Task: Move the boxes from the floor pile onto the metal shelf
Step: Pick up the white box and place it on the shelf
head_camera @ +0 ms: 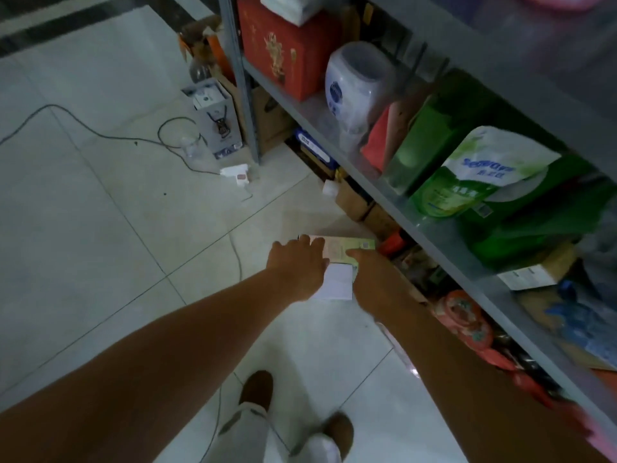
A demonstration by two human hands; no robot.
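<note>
Two boxes lie on the floor (pixel 117 202), just beside the bottom of the metal shelf (pixel 238 78). One is a pale pink and green box (pixel 340 247). The other is a small white box (pixel 339 282), which touches the near side of the first one.

Both bare arms reach down to them. The left hand (pixel 298 260) rests on the pink and green box with its fingers straight and spread out, not curled. The right hand (pixel 369 264) touches the green side of the same box with its fingers stretched out, but I cannot tell if it grips the box or not.

On the shelf stand one red box (pixel 287 51), one white jug (pixel 359 81) and one green and white bag (pixel 474 175). Two brown shoes (pixel 257 389) stand on the floor tiles. One thin cable (pixel 100 132) runs over the floor to one white plug block (pixel 235 173).
</note>
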